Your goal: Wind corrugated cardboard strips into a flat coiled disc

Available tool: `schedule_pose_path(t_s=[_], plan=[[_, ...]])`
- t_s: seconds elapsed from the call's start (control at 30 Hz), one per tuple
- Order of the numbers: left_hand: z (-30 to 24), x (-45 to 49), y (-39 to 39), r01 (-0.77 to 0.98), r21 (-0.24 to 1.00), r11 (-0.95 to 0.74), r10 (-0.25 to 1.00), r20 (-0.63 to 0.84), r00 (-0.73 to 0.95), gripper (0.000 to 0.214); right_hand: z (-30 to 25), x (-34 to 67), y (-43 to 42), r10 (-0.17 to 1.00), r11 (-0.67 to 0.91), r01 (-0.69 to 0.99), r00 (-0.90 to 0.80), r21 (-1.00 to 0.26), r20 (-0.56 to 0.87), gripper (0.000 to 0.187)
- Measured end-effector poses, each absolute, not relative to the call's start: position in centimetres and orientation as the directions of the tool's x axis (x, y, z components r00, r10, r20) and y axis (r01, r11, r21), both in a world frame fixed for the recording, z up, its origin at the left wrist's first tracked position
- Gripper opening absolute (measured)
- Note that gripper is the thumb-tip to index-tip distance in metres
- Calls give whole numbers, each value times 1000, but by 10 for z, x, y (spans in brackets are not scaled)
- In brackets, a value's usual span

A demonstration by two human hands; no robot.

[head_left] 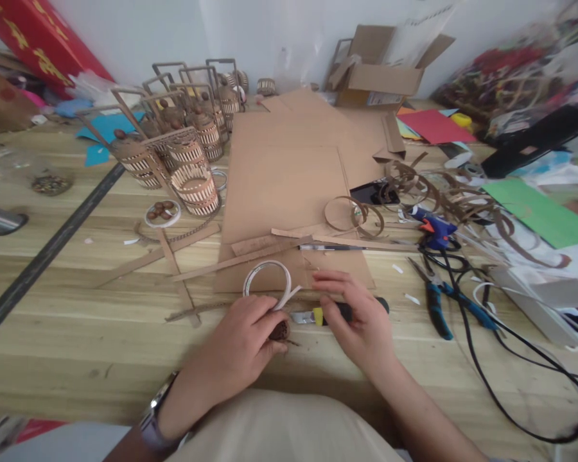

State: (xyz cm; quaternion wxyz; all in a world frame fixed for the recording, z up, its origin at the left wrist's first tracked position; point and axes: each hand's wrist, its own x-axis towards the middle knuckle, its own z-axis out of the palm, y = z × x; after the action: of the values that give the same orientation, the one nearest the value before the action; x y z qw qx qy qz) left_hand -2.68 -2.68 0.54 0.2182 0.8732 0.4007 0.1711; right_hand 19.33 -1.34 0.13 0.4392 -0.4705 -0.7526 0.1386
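Note:
My left hand point(243, 337) is closed around a small dark-brown round piece point(280, 330) with a rough, pitted face. Its fingers partly cover that piece. A roll of white double-sided tape point(289, 279) stands just beyond these fingers, seemingly touching them, its loose end pointing right. Across from it, my right hand point(359, 314) has its fingers apart and curved, with nothing visible in them. Beneath the right hand lies a yellow and black utility knife point(318, 316), its blade towards my left hand. A thin brown twig-like strip point(192, 312) runs behind the left hand.
Cardboard sheets point(284, 179) cover the table's middle, with cardboard strips point(241, 256) across them. Several small slatted baskets point(197, 192) with tall handles stand back left, near a dish of nuts point(162, 213). Pliers point(436, 298), a blue glue gun point(436, 230) and black cable point(472, 359) lie right.

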Motion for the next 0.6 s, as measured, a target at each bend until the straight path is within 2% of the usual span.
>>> schedule_pose_path(t_s=[0.07, 0.17, 0.27, 0.47, 0.53, 0.6], plan=[[5, -25, -27, 632, 501, -591, 772, 125, 623, 25, 2, 192, -12, 770, 559, 672, -204, -486, 605, 24], [5, -23, -26, 628, 495, -601, 764, 125, 633, 27, 4, 184, -13, 664, 623, 746, -347, -234, 662, 22], [5, -20, -26, 633, 493, -597, 768, 125, 628, 27, 3, 177, -14, 619, 630, 771, -426, -95, 660, 20], [5, -17, -28, 648, 497, -577, 784, 117, 609, 22, 0, 177, -16, 589, 609, 793, -447, -7, 673, 15], [7, -17, -29, 642, 509, -574, 784, 114, 610, 23, 0, 179, -15, 619, 604, 797, -447, -27, 646, 16], [8, -16, -30, 622, 522, -584, 775, 129, 619, 24, 0, 180, -15, 673, 592, 798, -409, -117, 617, 15]])
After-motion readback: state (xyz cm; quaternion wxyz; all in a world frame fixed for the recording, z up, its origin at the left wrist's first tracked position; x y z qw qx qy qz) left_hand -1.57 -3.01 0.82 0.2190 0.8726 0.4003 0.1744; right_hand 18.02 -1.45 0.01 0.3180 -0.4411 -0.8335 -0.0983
